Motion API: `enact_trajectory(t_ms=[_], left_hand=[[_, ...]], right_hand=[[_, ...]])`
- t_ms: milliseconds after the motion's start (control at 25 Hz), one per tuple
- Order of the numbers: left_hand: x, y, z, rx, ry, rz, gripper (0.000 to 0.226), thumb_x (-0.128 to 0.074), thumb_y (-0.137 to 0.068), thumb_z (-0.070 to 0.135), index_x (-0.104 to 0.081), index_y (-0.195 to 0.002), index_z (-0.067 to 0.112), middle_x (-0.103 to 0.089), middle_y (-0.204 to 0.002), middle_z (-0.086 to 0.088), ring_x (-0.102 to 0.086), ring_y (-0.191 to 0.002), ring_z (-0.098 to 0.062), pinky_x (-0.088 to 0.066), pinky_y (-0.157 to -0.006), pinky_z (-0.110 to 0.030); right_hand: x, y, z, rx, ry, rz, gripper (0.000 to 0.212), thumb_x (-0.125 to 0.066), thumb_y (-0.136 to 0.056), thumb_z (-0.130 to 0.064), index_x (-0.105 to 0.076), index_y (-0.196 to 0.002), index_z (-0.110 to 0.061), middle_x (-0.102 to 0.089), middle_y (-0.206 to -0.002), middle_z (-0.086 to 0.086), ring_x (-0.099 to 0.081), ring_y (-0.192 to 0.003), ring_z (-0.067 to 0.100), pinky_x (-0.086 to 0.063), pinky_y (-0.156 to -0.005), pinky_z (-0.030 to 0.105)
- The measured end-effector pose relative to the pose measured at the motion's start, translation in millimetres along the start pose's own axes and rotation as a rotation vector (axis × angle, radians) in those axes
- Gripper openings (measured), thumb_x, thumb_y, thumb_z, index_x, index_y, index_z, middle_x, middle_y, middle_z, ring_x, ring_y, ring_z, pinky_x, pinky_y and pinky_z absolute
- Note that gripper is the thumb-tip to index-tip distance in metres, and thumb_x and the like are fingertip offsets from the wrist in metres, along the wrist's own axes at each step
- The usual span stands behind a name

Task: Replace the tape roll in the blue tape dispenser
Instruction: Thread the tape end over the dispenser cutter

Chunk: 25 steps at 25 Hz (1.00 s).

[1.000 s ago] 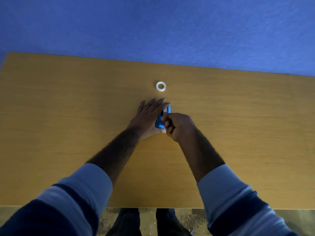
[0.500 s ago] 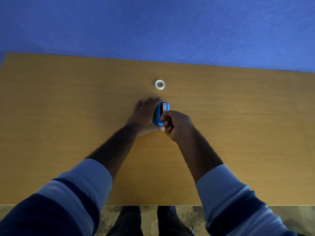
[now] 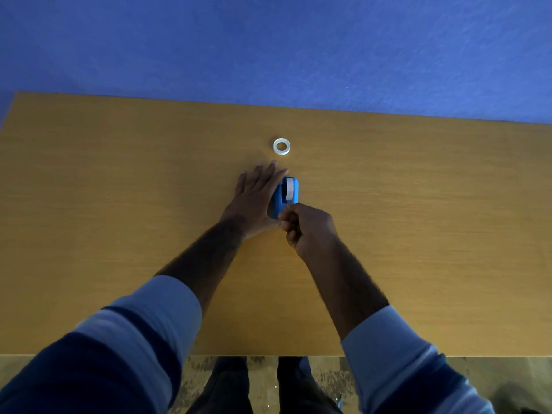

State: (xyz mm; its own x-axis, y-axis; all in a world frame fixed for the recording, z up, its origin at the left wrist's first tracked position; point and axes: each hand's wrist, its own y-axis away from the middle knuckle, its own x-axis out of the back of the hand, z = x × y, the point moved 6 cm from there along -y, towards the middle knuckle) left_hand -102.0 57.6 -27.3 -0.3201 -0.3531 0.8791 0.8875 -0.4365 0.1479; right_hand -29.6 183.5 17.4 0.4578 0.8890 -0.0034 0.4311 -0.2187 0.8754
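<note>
blue tape dispenser (image 3: 286, 196) mid bench (image 3: 119, 204), tape roll inside | left hand (image 3: 254, 201) flat, fingers spread, pressed on its left side | right hand (image 3: 307, 227) curled tight at its near end | empty white tape ring (image 3: 281, 146) just beyond, nothing between | no writing seen

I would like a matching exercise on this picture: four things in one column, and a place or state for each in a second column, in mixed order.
Things:
1. left hand
2. right hand
3. blue tape dispenser
4. loose tape ring

States:
A. lies alone on the wooden table, beyond the hands
B. fingers curled shut at the dispenser's near end
C. flat, fingers stretched, against the dispenser's side
D. between the two hands, a white roll inside

Pairs: 1-C, 2-B, 3-D, 4-A
</note>
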Motion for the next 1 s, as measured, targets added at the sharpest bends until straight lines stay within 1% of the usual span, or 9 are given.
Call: enact_trajectory(t_ms=[240,360,440,680,800,1000], left_hand=[[-2.4,-1.4,-2.7,0.005,-0.009,0.007,0.112,-0.070,-0.078,0.060,0.002,-0.161,0.038,0.006,-0.173,0.004,0.009,-0.159,-0.024,0.006,-0.126,-0.051],[-3.4,-2.4,-3.8,0.010,-0.004,0.001,0.110,-0.055,-0.072,0.072,0.002,-0.161,0.040,0.007,-0.173,0.005,0.010,-0.159,-0.024,0.008,-0.125,-0.050],[-3.7,-2.6,-3.9,0.015,-0.005,-0.003,0.111,-0.048,-0.068,0.077,0.002,-0.160,0.041,0.007,-0.173,0.005,0.011,-0.159,-0.023,0.009,-0.124,-0.050],[-2.7,-1.9,-4.8,0.016,0.001,0.010,0.104,-0.045,-0.073,0.077,0.000,-0.160,0.042,0.004,-0.173,0.003,0.010,-0.159,-0.025,0.007,-0.124,-0.054],[-2.4,-2.0,-5.3,0.014,0.007,-0.003,0.105,-0.046,-0.074,0.079,0.001,-0.160,0.042,0.004,-0.173,0.002,0.011,-0.159,-0.025,0.007,-0.124,-0.055],[-2.1,-1.9,-4.1,0.024,0.002,-0.013,0.110,-0.041,-0.068,0.082,0.000,-0.160,0.040,0.003,-0.174,0.000,0.010,-0.159,-0.026,0.007,-0.125,-0.056]], right_hand=[[-0.5,0.8,7.0,0.077,-0.026,0.005,0.012,-0.068,-0.090,-0.014,-0.072,-0.094,-0.004,-0.073,-0.060,0.005,-0.058,-0.041,0.010,-0.041,-0.039,0.020],[-0.1,0.9,11.0,0.101,-0.026,-0.002,0.011,-0.068,-0.090,-0.016,-0.072,-0.093,-0.006,-0.073,-0.060,0.005,-0.060,-0.042,0.010,-0.042,-0.040,0.020],[1.2,1.9,13.5,0.120,-0.045,-0.016,0.010,-0.068,-0.092,-0.016,-0.072,-0.093,-0.007,-0.073,-0.060,0.003,-0.061,-0.044,0.010,-0.044,-0.042,0.021],[4.3,0.6,20.2,0.157,-0.026,-0.014,0.009,-0.069,-0.091,-0.015,-0.072,-0.092,-0.008,-0.071,-0.058,0.000,-0.062,-0.045,0.008,-0.047,-0.045,0.023],[4.2,-1.7,23.4,0.157,-0.038,-0.032,0.010,-0.069,-0.092,-0.018,-0.072,-0.095,-0.009,-0.072,-0.062,0.001,-0.064,-0.049,0.009,-0.050,-0.047,0.023],[4.5,-7.4,29.0,0.141,-0.037,-0.041,0.013,-0.070,-0.093,-0.022,-0.072,-0.101,-0.012,-0.076,-0.071,0.003,-0.067,-0.057,0.011,-0.053,-0.050,0.024]])
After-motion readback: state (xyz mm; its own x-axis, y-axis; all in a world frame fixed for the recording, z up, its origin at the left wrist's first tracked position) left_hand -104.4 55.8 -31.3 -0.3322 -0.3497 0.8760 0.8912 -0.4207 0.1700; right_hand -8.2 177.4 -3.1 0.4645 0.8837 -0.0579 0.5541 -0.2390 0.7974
